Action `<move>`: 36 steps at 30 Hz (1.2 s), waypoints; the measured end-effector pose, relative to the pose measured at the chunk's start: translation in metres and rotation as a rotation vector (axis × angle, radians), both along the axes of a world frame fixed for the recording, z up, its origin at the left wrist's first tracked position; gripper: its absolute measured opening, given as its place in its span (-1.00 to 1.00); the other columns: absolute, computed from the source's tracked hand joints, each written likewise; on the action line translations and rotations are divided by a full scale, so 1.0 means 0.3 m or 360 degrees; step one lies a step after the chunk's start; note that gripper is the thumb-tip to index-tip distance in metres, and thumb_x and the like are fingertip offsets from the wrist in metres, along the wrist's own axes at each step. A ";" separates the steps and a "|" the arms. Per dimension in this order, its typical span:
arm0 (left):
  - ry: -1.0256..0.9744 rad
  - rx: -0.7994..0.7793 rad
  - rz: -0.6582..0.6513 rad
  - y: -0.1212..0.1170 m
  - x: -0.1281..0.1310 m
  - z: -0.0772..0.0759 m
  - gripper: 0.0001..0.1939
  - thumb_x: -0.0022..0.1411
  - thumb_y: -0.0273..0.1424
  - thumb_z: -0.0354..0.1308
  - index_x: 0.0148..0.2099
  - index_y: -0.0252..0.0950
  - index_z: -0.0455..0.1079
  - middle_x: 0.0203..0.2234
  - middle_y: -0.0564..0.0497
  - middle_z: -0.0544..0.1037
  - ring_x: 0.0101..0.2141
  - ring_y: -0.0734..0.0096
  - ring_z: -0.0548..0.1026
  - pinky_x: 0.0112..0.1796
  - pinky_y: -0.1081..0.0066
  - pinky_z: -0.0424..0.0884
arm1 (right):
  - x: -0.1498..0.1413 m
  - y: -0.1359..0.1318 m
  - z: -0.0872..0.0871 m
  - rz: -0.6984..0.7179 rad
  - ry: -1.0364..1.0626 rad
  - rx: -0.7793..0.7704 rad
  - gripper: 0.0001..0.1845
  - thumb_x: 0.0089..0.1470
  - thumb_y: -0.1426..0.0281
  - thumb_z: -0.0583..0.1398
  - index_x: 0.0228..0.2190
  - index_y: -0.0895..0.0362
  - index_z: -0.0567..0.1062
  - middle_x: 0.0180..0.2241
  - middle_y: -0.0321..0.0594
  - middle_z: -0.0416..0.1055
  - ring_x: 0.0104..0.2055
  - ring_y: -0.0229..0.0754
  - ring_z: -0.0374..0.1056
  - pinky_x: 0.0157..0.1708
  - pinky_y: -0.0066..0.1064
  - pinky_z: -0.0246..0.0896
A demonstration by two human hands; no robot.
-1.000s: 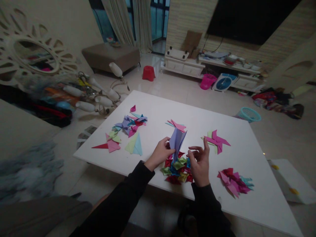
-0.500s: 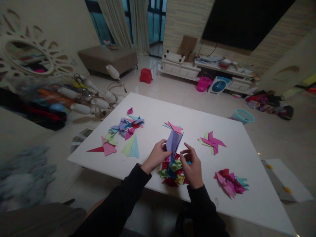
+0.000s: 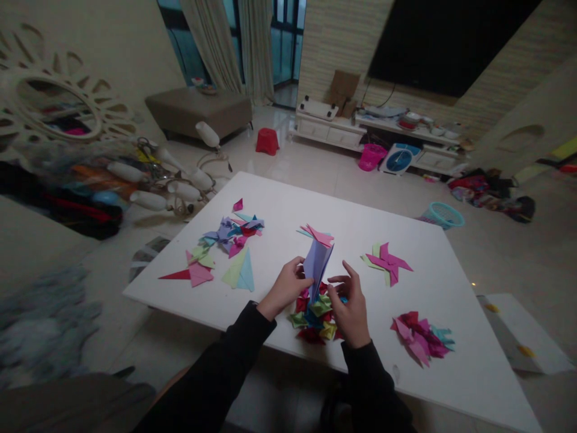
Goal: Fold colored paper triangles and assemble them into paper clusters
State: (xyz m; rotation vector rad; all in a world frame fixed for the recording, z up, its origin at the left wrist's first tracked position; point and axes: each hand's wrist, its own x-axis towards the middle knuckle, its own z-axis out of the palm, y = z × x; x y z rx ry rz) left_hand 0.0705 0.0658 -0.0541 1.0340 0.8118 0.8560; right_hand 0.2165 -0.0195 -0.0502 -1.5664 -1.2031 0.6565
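A folded sheet of lavender origami paper [image 3: 317, 264] stands upright in my left hand [image 3: 291, 284], pinched along its left side between thumb and fingers. My right hand [image 3: 350, 304] is just to the right of the paper, fingers apart and holding nothing. Beneath both hands lies a heap of small folded paper pieces [image 3: 321, 313] in red, green, yellow and blue, partly hidden by them. Behind the lavender paper, pink folded paper [image 3: 319, 234] lies on the table with light blue showing under it.
On the white table [image 3: 288, 201] are a pinwheel of magenta and green paper [image 3: 390, 262], a pink and red paper pile [image 3: 422, 338], purple and blue folded figures [image 3: 224, 231] and a green and blue folded sheet [image 3: 240, 269]. Beyond it are a turquoise basket [image 3: 444, 215] and a red stool [image 3: 267, 142].
Almost nothing differs. The fingers of my right hand have lifted slightly, while my left hand keeps its hold on the lavender paper. The camera view has shifted a little.
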 end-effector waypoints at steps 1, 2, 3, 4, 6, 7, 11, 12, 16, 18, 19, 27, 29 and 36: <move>-0.0001 0.0002 0.0000 -0.001 0.000 0.002 -0.66 -0.12 -0.56 0.23 -0.24 -0.30 0.27 -0.44 0.09 0.47 -0.39 0.46 0.47 -0.27 0.45 0.42 | 0.000 0.000 0.000 -0.0001 -0.0002 0.0001 -0.35 0.19 0.30 0.20 0.26 0.06 0.17 -0.20 -0.19 0.46 -0.38 -0.23 0.42 -0.38 -0.35 0.39; -0.0006 0.0002 0.0000 -0.002 -0.001 0.004 -0.66 -0.12 -0.55 0.24 -0.23 -0.30 0.27 -0.43 0.09 0.47 -0.39 0.46 0.47 -0.27 0.45 0.42 | 0.001 0.000 -0.001 -0.0003 -0.0004 0.0003 -0.35 0.19 0.30 0.21 0.26 0.06 0.18 -0.20 -0.18 0.46 -0.37 -0.23 0.42 -0.38 -0.35 0.39; -0.0012 -0.0002 0.0000 -0.003 -0.001 0.006 -0.66 -0.12 -0.54 0.24 -0.23 -0.30 0.27 -0.42 0.09 0.48 -0.38 0.46 0.48 -0.27 0.45 0.41 | 0.001 0.000 -0.001 -0.0004 -0.0006 0.0005 -0.35 0.19 0.30 0.21 0.26 0.06 0.18 -0.20 -0.18 0.46 -0.37 -0.23 0.42 -0.37 -0.35 0.39; -0.0017 -0.0009 -0.0001 -0.004 -0.001 0.007 -0.65 -0.11 -0.54 0.25 -0.22 -0.30 0.27 -0.41 0.08 0.48 -0.38 0.46 0.48 -0.27 0.46 0.41 | 0.001 0.000 -0.001 -0.0003 -0.0007 0.0005 -0.35 0.19 0.30 0.21 0.26 0.06 0.18 -0.20 -0.18 0.46 -0.37 -0.23 0.42 -0.37 -0.34 0.39; -0.0020 -0.0021 -0.0001 -0.005 -0.001 0.008 -0.64 -0.12 -0.53 0.26 -0.22 -0.30 0.27 -0.40 0.07 0.49 -0.38 0.46 0.48 -0.27 0.46 0.41 | 0.000 0.000 0.000 0.0002 -0.0005 -0.0002 -0.35 0.19 0.30 0.21 0.26 0.06 0.18 -0.19 -0.18 0.46 -0.37 -0.22 0.42 -0.36 -0.34 0.40; -0.0017 -0.0022 0.0000 -0.005 -0.001 0.007 -0.64 -0.12 -0.54 0.26 -0.22 -0.30 0.27 -0.40 0.07 0.49 -0.39 0.46 0.47 -0.28 0.46 0.41 | -0.001 0.000 0.001 0.0003 -0.0005 -0.0005 -0.35 0.19 0.30 0.20 0.26 0.06 0.18 -0.19 -0.18 0.46 -0.37 -0.22 0.42 -0.36 -0.34 0.40; -0.0011 -0.0019 0.0009 -0.002 -0.001 0.004 -0.63 -0.12 -0.54 0.28 -0.21 -0.30 0.28 -0.42 0.08 0.48 -0.40 0.46 0.47 -0.29 0.46 0.41 | -0.003 0.000 0.009 0.0002 -0.0022 -0.0007 -0.36 0.19 0.30 0.20 0.25 0.06 0.19 -0.20 -0.18 0.46 -0.37 -0.22 0.41 -0.36 -0.34 0.39; -0.0014 -0.0023 0.0011 -0.002 -0.001 0.003 -0.63 -0.12 -0.54 0.28 -0.22 -0.30 0.28 -0.43 0.09 0.48 -0.40 0.46 0.47 -0.29 0.46 0.41 | -0.004 -0.001 0.012 0.0003 -0.0029 -0.0006 -0.37 0.19 0.30 0.20 0.25 0.07 0.19 -0.20 -0.18 0.47 -0.38 -0.22 0.41 -0.36 -0.34 0.39; -0.0007 -0.0020 0.0007 -0.003 -0.002 0.000 -0.63 -0.11 -0.54 0.29 -0.21 -0.30 0.29 -0.46 0.10 0.46 -0.41 0.47 0.47 -0.30 0.46 0.42 | -0.003 0.000 0.016 -0.0002 -0.0066 0.0000 -0.38 0.19 0.30 0.20 0.24 0.08 0.20 -0.21 -0.18 0.47 -0.38 -0.22 0.41 -0.35 -0.33 0.40; -0.0007 -0.0016 0.0005 -0.004 -0.002 -0.002 -0.64 -0.11 -0.54 0.28 -0.21 -0.30 0.28 -0.46 0.11 0.46 -0.41 0.47 0.46 -0.30 0.46 0.43 | -0.003 0.000 0.014 -0.0001 -0.0074 -0.0002 -0.37 0.19 0.30 0.20 0.24 0.07 0.20 -0.21 -0.18 0.46 -0.38 -0.22 0.41 -0.35 -0.32 0.40; -0.0012 -0.0014 0.0005 -0.004 -0.002 -0.003 -0.64 -0.11 -0.54 0.27 -0.22 -0.29 0.28 -0.46 0.11 0.46 -0.41 0.47 0.46 -0.30 0.46 0.43 | -0.003 -0.001 0.013 0.0000 -0.0070 -0.0001 -0.37 0.19 0.30 0.20 0.25 0.07 0.19 -0.21 -0.19 0.46 -0.38 -0.22 0.41 -0.35 -0.33 0.40; -0.0013 -0.0027 0.0001 -0.003 0.003 -0.007 -0.67 -0.11 -0.57 0.25 -0.23 -0.32 0.31 -0.40 0.04 0.53 -0.36 0.43 0.52 -0.28 0.47 0.44 | -0.010 -0.002 0.006 0.0133 -0.0195 0.0047 -0.29 0.20 0.33 0.18 0.32 0.00 0.10 -0.12 -0.16 0.41 -0.35 -0.24 0.40 -0.33 -0.34 0.42; 0.0001 -0.0050 0.0007 -0.004 0.004 -0.004 -0.66 -0.10 -0.58 0.25 -0.21 -0.32 0.31 -0.38 0.02 0.55 -0.35 0.42 0.54 -0.29 0.47 0.45 | -0.010 0.000 0.003 0.0178 -0.0256 0.0020 -0.36 0.21 0.33 0.17 0.28 0.03 0.19 -0.12 -0.14 0.41 -0.32 -0.22 0.40 -0.33 -0.33 0.42; -0.0012 -0.0051 -0.0004 -0.003 0.001 -0.005 -0.66 -0.10 -0.58 0.26 -0.22 -0.32 0.31 -0.39 0.03 0.55 -0.36 0.43 0.53 -0.33 0.50 0.43 | -0.012 0.001 -0.010 0.0062 -0.0134 0.0042 -0.26 0.21 0.32 0.18 0.33 0.00 0.04 -0.10 -0.14 0.39 -0.34 -0.23 0.41 -0.36 -0.34 0.42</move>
